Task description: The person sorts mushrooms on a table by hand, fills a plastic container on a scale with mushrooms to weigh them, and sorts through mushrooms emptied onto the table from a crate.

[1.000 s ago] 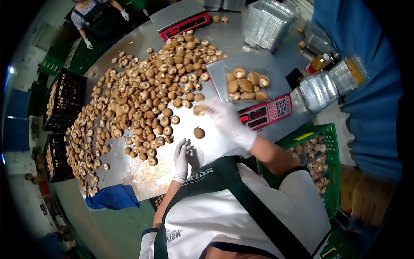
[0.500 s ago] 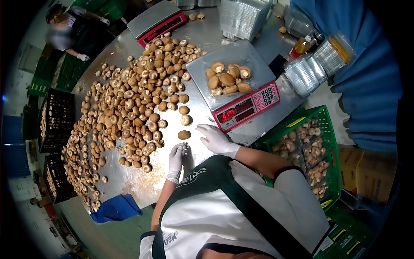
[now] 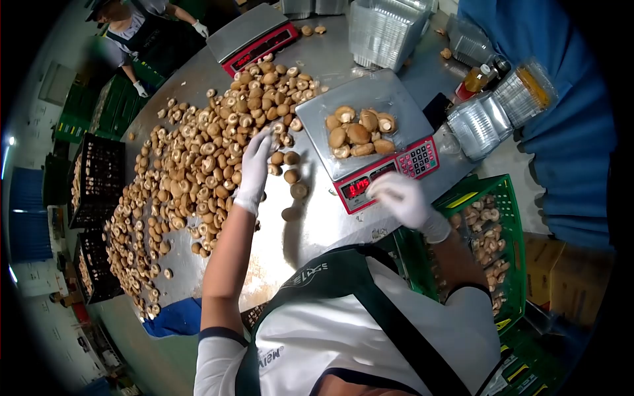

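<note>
My left hand, in a white glove, reaches over the big pile of brown mushrooms. Its fingers are stretched out, with the tips at mushrooms near the scale. Blurred by motion, my right hand, also gloved, hovers by the front edge of the red scale; its fingers look bent, and what they hold, if anything, is unclear. On the scale's metal plate several mushrooms sit in a clear plastic tray. The lit red display seems to read 0.175. A short row of loose mushrooms lies between my hands.
A second scale stands at the back, near stacked clear trays. A green crate with packed mushrooms is at my right. Black crates and a blue cloth are left. A co-worker stands across the table.
My left hand has moved forward from the table's near side to the pile. My right hand has lifted off the table and shifted right, beside the scale. The co-worker's arms have moved.
</note>
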`<state>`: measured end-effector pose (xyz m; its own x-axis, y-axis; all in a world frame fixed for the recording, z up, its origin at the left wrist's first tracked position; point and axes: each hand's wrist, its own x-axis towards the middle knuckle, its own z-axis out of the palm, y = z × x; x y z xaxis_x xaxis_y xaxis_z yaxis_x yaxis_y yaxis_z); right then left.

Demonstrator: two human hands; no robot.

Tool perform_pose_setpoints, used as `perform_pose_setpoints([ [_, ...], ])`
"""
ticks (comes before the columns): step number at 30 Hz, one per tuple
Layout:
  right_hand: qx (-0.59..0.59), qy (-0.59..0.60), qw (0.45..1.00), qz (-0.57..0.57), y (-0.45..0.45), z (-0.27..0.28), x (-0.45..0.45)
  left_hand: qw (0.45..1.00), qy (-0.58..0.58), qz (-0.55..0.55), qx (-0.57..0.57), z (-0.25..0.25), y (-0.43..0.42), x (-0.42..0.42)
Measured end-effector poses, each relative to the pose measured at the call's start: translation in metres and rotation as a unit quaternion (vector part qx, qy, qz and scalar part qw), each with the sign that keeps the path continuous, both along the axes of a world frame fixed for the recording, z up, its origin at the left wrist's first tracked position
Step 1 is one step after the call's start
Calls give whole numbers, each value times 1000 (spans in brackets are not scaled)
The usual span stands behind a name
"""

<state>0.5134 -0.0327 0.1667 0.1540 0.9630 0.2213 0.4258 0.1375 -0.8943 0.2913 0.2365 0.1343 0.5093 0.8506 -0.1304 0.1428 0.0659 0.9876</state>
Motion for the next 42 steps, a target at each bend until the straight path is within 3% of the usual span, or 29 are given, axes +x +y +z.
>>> perform_pose_setpoints([
  [3,57,-68,977,-194,8,23,39,995,-30,-39,-85,-1,29,65],
  [4,44,-89,974,-203,12,31,50,991,-30,-38,-125,-8,37,87],
  [7,134,-222,941,-218,47,44,51,971,-28,-37,-234,-38,62,143],
  [9,60,-299,937,-170,72,17,48,967,-21,-30,-252,-42,73,163],
  [11,-22,-357,928,-101,88,-26,41,955,-92,-17,-282,-12,59,166],
  [13,-12,-307,949,-73,86,-11,44,935,-181,-33,-304,3,54,165],
  [15,124,-219,951,-179,78,-10,49,958,-196,-72,-198,32,31,146],
  [17,200,-62,940,-271,60,-14,61,978,-118,-175,3,26,21,112],
  [19,205,144,889,-384,53,-15,57,967,58,-115,221,25,-21,86],
  [20,151,129,901,-385,50,-29,60,959,93,-94,250,6,-34,74],
  [21,99,92,914,-383,53,-33,55,957,139,-75,243,0,-52,68],
  [23,-40,46,938,-340,51,-58,48,991,93,-92,-20,-44,-56,53],
  [25,7,71,937,-343,53,-74,45,989,13,-80,-124,-25,-77,54],
  [27,51,50,936,-344,53,-77,47,990,-44,-81,-111,-24,-87,53],
  [29,-12,169,930,-327,48,-72,45,985,-69,-79,-134,-36,-88,49],
  [32,-58,250,914,-313,45,-56,42,986,-70,-33,-148,-34,-90,55],
  [37,92,114,922,-358,63,-78,35,983,-105,-7,-153,-46,-93,55],
  [39,29,160,918,-361,60,-75,35,981,-93,-7,-170,-47,-100,50],
  [42,30,201,900,-385,54,-78,34,970,-67,-19,-234,-29,-110,33],
])
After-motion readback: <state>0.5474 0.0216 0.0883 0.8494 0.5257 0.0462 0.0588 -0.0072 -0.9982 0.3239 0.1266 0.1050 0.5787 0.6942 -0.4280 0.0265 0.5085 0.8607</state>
